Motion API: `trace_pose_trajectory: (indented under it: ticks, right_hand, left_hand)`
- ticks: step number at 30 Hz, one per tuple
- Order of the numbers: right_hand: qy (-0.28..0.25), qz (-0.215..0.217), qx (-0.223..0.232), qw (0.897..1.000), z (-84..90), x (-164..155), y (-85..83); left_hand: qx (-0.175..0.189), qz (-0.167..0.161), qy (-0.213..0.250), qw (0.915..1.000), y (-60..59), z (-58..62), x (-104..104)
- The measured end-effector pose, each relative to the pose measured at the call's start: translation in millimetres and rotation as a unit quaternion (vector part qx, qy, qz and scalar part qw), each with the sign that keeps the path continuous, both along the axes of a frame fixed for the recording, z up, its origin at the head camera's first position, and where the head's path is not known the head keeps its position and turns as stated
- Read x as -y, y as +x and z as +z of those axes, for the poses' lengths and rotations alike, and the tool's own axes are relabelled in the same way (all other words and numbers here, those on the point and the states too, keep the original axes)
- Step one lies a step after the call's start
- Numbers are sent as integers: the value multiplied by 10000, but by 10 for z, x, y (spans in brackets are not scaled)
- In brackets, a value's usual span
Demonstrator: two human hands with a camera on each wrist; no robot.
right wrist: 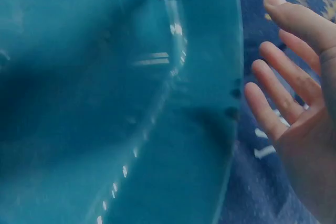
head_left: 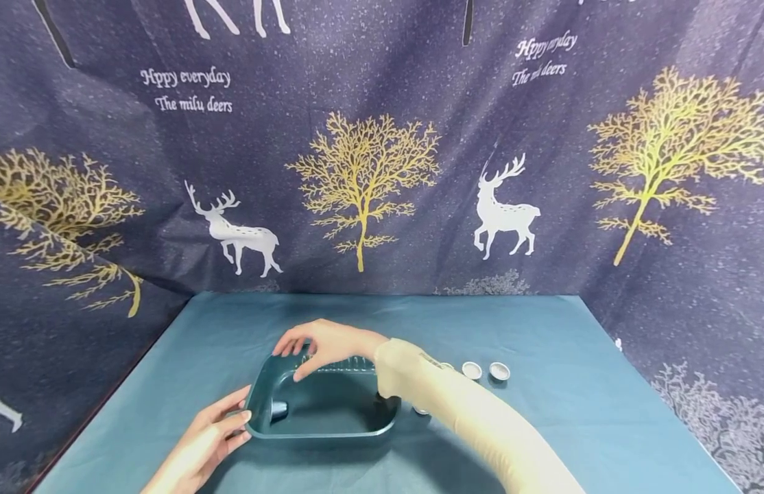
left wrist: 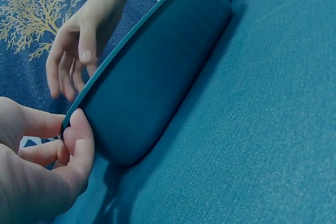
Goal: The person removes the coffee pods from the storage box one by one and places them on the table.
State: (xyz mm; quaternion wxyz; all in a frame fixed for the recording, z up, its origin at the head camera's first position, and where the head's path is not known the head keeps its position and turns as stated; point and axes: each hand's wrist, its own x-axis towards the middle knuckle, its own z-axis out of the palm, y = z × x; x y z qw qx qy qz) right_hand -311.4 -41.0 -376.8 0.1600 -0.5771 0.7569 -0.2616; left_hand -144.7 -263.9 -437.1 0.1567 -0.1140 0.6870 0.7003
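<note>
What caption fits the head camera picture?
Left hand pinches a teal tray's rim while the right hand hovers above.

The tray (head_left: 323, 432) sits between the hands: the left hand (head_left: 212, 439) at its near left corner, the right hand (head_left: 323, 343) above its far rim. A small cup (head_left: 277, 409) lies inside, near the left hand. Two caps (head_left: 485, 371) lie right of the right forearm.

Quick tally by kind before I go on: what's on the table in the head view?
Teal tray: 1
Small cup inside the tray: 1
White caps fully in view beside the tray: 2
Total: 4, plus at least one more piece partly hidden by the right sleeve.
</note>
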Motion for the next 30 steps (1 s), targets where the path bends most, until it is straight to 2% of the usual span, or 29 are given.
trace_pose_trajectory:
  ticks: [6,14,23,30]
  right_hand:
    - [330,190,-185,9991,-98,181,120]
    - [607,262,-132,9977,-248,309,163]
    - [644,287,3,9975,-475,376,165]
    - [664,348,-81,9972,-516,394,190]
  left_hand:
    - [-15,131,-75,9999,11,28,-46]
    - [-105,173,-60,9998,29,45,-58]
    - [-118,171,-105,9997,17,13,-56]
    - [-169,126,-86,9997,8,-1,-46]
